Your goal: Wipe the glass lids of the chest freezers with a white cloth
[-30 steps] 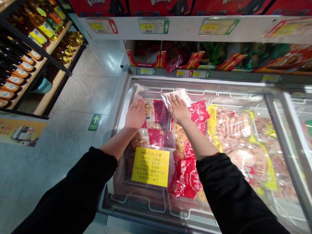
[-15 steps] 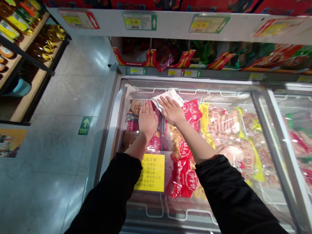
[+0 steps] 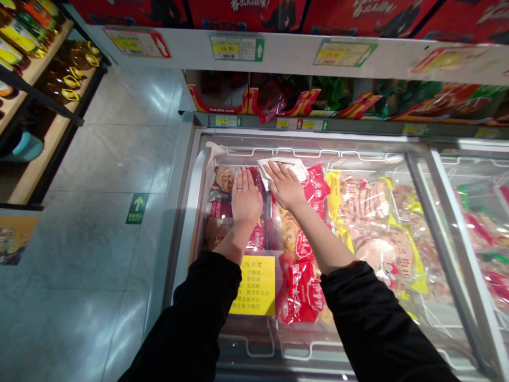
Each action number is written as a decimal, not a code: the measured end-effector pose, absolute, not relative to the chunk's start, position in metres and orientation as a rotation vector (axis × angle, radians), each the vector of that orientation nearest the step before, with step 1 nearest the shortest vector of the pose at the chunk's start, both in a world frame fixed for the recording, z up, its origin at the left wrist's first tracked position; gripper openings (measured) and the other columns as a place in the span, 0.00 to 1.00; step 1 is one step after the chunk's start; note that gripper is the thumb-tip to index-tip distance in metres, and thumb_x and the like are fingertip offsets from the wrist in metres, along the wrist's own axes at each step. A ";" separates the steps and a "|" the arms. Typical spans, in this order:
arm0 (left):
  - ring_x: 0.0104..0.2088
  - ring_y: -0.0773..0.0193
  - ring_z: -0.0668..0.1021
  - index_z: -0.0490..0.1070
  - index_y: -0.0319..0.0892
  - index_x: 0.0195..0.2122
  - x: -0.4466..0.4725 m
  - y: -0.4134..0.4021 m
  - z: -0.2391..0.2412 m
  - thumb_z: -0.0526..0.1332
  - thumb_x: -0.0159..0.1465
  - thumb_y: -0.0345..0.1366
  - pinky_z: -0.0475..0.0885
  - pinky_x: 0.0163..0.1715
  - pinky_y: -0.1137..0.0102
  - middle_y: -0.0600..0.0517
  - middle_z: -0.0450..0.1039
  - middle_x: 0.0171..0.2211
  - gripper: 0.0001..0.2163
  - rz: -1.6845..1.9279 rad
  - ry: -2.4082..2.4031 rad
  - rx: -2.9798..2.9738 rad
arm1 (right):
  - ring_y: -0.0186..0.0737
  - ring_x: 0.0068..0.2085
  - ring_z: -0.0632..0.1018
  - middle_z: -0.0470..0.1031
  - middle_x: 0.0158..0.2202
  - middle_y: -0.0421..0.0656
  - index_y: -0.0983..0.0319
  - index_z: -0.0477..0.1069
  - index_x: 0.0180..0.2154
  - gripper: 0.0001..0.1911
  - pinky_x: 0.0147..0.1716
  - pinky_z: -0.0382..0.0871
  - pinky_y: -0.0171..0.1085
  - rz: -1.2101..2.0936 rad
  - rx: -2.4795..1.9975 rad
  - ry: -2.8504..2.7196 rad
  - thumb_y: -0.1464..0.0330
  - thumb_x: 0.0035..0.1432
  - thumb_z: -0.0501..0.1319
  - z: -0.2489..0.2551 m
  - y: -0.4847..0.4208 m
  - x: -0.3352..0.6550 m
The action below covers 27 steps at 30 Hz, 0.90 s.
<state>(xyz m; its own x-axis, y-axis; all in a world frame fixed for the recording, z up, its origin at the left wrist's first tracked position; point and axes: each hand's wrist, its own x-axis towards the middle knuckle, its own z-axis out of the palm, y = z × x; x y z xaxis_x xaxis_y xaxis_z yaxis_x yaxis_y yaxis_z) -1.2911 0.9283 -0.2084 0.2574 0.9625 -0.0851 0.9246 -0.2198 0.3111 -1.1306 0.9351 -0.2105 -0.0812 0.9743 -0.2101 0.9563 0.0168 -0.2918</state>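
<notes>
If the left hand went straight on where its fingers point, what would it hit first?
The left hand would probably meet the freezer's far rim first, though depth is unclear.

counted one left hand, one right hand, two black sleeves, one ring, one white cloth. also one yellow notice, one green exit sign, one pale-blue basin. above, four red boxes, four larger price tags.

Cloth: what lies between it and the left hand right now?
In the head view, a narrow strip of a dark red packet shows between the left hand and the cloth.
</notes>
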 end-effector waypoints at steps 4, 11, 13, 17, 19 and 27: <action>0.78 0.49 0.59 0.54 0.28 0.76 -1.292 0.929 -0.205 0.49 0.74 0.31 0.56 0.78 0.51 0.35 0.55 0.78 0.30 0.207 1.705 2.216 | 0.44 0.80 0.53 0.50 0.81 0.36 0.55 0.53 0.78 0.34 0.78 0.49 0.53 0.580 -2.135 -2.224 0.62 0.74 0.45 -0.211 0.943 -1.100; 0.78 0.49 0.59 0.53 0.30 0.77 -1.289 0.928 -0.206 0.50 0.72 0.31 0.56 0.77 0.49 0.36 0.56 0.77 0.31 0.273 1.729 2.195 | 0.49 0.80 0.51 0.51 0.81 0.40 0.58 0.55 0.77 0.34 0.78 0.50 0.57 0.486 -2.278 -2.019 0.64 0.74 0.43 -0.212 0.899 -1.118; 0.78 0.49 0.59 0.53 0.30 0.77 -1.289 0.928 -0.209 0.50 0.72 0.31 0.57 0.77 0.49 0.36 0.57 0.77 0.31 0.290 1.737 2.195 | 0.48 0.80 0.52 0.51 0.80 0.38 0.55 0.53 0.78 0.34 0.78 0.50 0.57 0.485 -2.263 -2.031 0.63 0.74 0.44 -0.211 0.894 -1.130; 0.78 0.48 0.60 0.53 0.31 0.77 -1.289 0.928 -0.213 0.50 0.72 0.31 0.57 0.77 0.48 0.36 0.57 0.77 0.31 0.318 1.732 2.213 | 0.46 0.80 0.53 0.51 0.80 0.36 0.52 0.53 0.78 0.33 0.78 0.49 0.54 0.493 -2.207 -2.137 0.61 0.75 0.46 -0.209 0.910 -1.129; 0.78 0.48 0.60 0.53 0.30 0.77 -1.290 0.928 -0.213 0.50 0.72 0.31 0.57 0.77 0.48 0.36 0.57 0.77 0.31 0.313 1.723 2.226 | 0.45 0.80 0.52 0.50 0.81 0.35 0.51 0.53 0.78 0.33 0.78 0.48 0.54 0.512 -2.198 -2.162 0.60 0.76 0.46 -0.209 0.921 -1.118; 0.78 0.47 0.60 0.53 0.30 0.77 -1.290 0.927 -0.212 0.51 0.72 0.31 0.57 0.77 0.48 0.36 0.58 0.77 0.32 0.324 1.721 2.239 | 0.50 0.80 0.51 0.50 0.81 0.40 0.56 0.52 0.78 0.34 0.77 0.50 0.58 0.463 -2.380 -1.902 0.64 0.75 0.43 -0.210 0.892 -1.119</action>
<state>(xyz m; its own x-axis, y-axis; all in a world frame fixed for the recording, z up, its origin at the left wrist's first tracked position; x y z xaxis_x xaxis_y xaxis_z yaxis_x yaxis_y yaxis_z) -1.2896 0.9274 -0.2116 0.2577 0.9662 -0.0029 0.8990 -0.2386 0.3673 -1.1189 0.8922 -0.2096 0.1938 0.9615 -0.1951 0.9435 -0.2371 -0.2314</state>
